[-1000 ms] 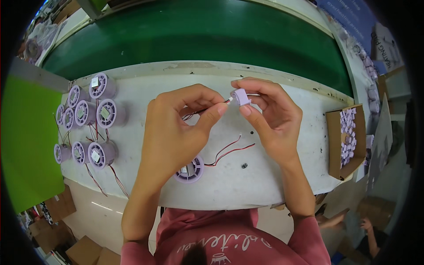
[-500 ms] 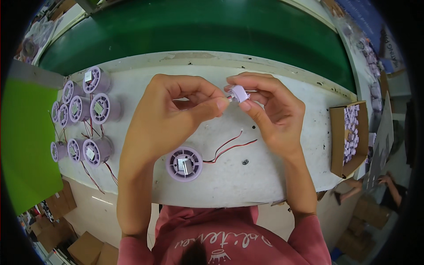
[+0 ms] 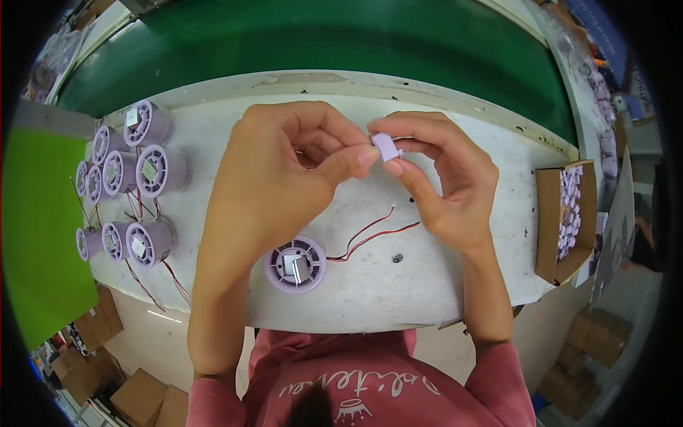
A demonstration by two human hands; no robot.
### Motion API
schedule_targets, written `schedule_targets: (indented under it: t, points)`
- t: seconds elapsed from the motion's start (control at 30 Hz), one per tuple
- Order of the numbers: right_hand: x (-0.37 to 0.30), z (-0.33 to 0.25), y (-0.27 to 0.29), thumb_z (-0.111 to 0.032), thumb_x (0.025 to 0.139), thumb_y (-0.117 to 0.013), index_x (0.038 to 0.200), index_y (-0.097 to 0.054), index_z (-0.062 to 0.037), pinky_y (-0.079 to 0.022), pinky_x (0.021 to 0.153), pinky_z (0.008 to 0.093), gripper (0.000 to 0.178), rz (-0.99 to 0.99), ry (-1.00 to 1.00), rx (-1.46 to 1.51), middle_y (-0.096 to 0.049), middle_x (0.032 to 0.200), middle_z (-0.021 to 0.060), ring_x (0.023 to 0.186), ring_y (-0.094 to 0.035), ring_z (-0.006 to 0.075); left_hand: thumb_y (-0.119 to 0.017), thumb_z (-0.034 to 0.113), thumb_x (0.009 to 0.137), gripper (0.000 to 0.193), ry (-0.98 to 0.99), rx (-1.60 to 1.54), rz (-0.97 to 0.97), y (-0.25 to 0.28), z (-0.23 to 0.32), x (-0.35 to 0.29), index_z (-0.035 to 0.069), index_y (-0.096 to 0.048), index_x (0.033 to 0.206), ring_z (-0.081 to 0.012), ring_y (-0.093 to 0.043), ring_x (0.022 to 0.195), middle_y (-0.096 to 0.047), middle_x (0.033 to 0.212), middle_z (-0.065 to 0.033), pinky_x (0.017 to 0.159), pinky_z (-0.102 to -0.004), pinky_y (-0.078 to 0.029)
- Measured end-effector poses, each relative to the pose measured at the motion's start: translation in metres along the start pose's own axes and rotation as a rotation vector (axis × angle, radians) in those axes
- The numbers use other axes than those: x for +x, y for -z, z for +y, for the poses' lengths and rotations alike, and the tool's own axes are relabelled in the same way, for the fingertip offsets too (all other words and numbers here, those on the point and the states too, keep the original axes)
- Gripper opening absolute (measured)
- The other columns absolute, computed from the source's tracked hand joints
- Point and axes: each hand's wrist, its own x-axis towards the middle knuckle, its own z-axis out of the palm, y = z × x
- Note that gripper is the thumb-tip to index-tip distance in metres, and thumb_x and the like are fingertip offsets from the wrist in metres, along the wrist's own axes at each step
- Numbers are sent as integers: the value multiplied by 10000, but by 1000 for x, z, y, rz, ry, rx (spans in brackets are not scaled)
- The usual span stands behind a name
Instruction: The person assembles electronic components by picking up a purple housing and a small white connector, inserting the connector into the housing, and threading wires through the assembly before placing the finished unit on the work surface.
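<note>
Over the middle of the table, a small lilac plastic part (image 3: 386,146) with a curved face sits between my hands. My right hand (image 3: 455,181) pinches it between thumb and fingertips. From the other side, the closed thumb and forefinger of my left hand (image 3: 281,167) grip its left end, hiding that end. Below, close to my left wrist, lies a round lilac housing (image 3: 319,265) with a spoked face and a silvery square at its centre. Red and black wires (image 3: 377,235) run from it to the right, one tipped with a small white connector.
Several similar lilac housings (image 3: 169,173) with trailing wires stand at the left, beside a bright green panel (image 3: 43,235). At the right, a cardboard box (image 3: 548,235) holds many small lilac parts. A green surface (image 3: 320,43) runs beyond the table's raised far edge.
My left fingertips have closed in on the part's left end, covering the small prongs that showed there before. The view has shifted slightly. The housing and wires have stayed on the table.
</note>
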Motion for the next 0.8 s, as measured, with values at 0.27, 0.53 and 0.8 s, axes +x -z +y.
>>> schedule_targets:
  t: [0.27,0.53,0.8]
  points:
    - [0,5,-1,45,739,-702,1077,-669,-39,-527,753,341,350,-40,94,-311,-669,1002,123,868,-638,280,-835,168,702,532,-407,639,192,5,-1,-8,36,-578,1149,-302,-674,1021,-700,1056,-123,889,-366,-507]
    - [0,11,1,41,719,-709,1009,-666,-52,-499,796,364,307,-142,23,-479,-665,961,105,924,-606,287,-867,203,601,800,-232,859,140,47,-18,-47,92,-534,1320,-336,-534,1244,-579,1330,-126,1041,-415,-406]
    - [6,12,7,46,741,-697,1000,-652,-51,-497,760,364,280,-275,-101,-525,-660,915,94,886,-594,270,-831,46,590,692,-237,663,215,37,-33,-39,65,-576,1233,-352,-635,1022,-654,1147,-150,857,-383,-506]
